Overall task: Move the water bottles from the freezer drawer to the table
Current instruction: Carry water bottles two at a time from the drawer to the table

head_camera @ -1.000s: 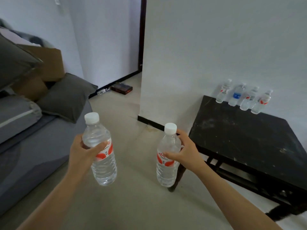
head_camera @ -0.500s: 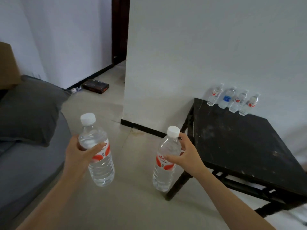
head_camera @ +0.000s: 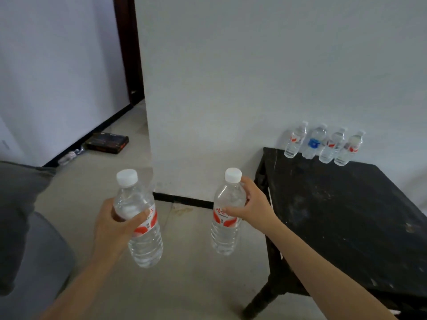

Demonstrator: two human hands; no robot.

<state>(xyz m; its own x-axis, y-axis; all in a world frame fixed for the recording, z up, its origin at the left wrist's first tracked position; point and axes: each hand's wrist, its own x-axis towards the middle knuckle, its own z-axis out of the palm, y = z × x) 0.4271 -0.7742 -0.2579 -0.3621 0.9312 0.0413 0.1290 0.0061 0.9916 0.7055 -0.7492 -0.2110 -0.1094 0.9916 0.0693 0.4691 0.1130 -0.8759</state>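
My left hand grips a clear water bottle with a white cap and red label, held upright over the floor. My right hand holds a second, matching water bottle by its upper body, just left of the black table. Several small bottles stand in a row against the wall at the table's far edge: three with red labels and one with a blue label. No freezer drawer is in view.
A grey sofa with a cushion fills the lower left. A dark flat box lies on the floor by the wall near a doorway. A white wall corner juts out straight ahead. The pale floor runs between sofa and table.
The view has swung right and closer to the table. Both hands still hold their bottles. The cardboard box and most of the sofa have slid out of view at left.
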